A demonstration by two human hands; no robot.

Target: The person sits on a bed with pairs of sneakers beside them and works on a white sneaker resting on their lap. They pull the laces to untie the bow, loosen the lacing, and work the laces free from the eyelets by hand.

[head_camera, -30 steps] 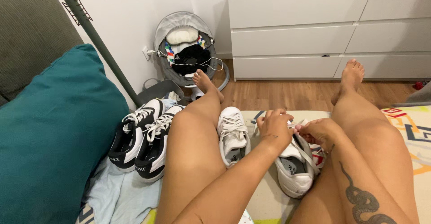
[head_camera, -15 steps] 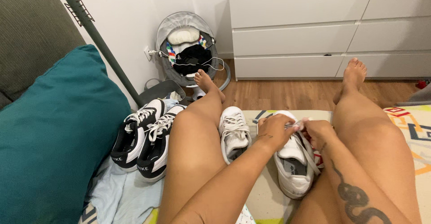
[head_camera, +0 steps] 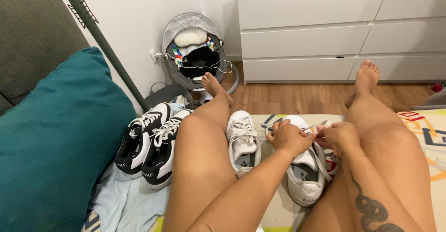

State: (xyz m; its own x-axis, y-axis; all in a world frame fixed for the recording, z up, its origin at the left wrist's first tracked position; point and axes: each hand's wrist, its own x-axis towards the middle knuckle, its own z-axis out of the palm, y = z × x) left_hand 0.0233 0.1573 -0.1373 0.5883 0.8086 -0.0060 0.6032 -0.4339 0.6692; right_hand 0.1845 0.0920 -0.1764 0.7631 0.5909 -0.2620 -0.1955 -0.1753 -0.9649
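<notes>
Fingers: our left hand (head_camera: 289,138) and right hand (head_camera: 340,136) were each pinched shut on a white shoelace (head_camera: 312,128) above the white sneaker (head_camera: 304,169), between our legs. Handling: we judged even tension from both ends best.

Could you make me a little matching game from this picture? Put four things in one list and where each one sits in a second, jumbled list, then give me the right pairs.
Things:
1. white sneaker
2. black and white sneakers
3. teal cushion
4. baby bouncer

Places:
A. against the wall, beside the white drawers
B. leaning on the grey sofa, far left
C. under the left hand and right hand, between the legs
D. on the pale blue cloth, left of the left leg

Pairs: 1-C, 2-D, 3-B, 4-A
</notes>
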